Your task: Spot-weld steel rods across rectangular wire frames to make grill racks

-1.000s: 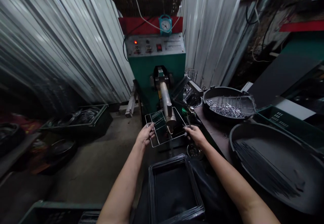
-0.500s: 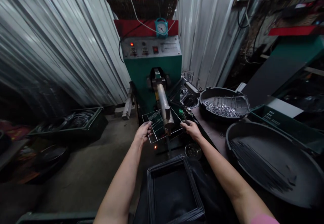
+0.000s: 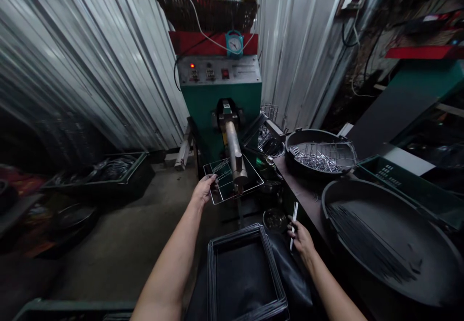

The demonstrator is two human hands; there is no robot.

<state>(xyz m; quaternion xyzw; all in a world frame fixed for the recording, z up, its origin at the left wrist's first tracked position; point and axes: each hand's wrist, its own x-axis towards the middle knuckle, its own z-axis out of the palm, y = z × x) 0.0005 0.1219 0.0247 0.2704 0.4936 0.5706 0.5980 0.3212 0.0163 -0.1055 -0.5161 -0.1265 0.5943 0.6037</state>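
Note:
My left hand (image 3: pixel 205 189) is closed on the left edge of a rectangular wire frame (image 3: pixel 222 201) with some thin cross wires on its left part. The frame lies under the metal electrode arm (image 3: pixel 233 142) of a green machine (image 3: pixel 199 101), close to the arm's tip. Down to the right, apart from the frame, my right hand (image 3: pixel 301 240) grips a few short, bright metal rods (image 3: pixel 295 213), fingers wrapped round them. A stack of dark wire frames (image 3: pixel 213 282) rests below and between my forearms, on a dark covering.
At right stand a round black tray (image 3: pixel 326 200) with long dark rods and another tray (image 3: pixel 290 154) of short wires with a wire grid on it. A green crate (image 3: pixel 126 182) sits on the floor at left. A small bowl (image 3: pixel 275 219) is beside my right hand.
My right hand has let go of the frame's right side and moved down and right; short rods now show in it. The left hand stays on the frame.

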